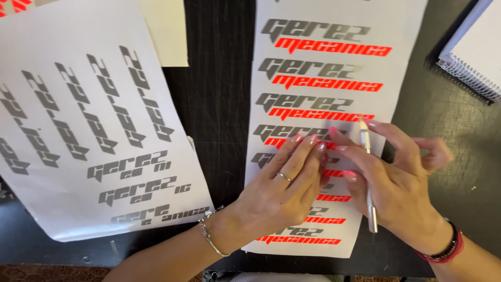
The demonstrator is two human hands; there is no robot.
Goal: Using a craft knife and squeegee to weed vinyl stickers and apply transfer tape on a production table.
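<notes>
Craft knife (368, 177) in right hand (402, 183), long axis near vertical, tip at 12 o'clock; fingers pinching it. Left hand (282, 190) fingers pressed together, flat on sticker sheet (313, 31).

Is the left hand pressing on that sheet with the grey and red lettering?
Touching. The head view shows the left hand lying flat on the lettered sheet, fingers spread across its printed rows.
</notes>
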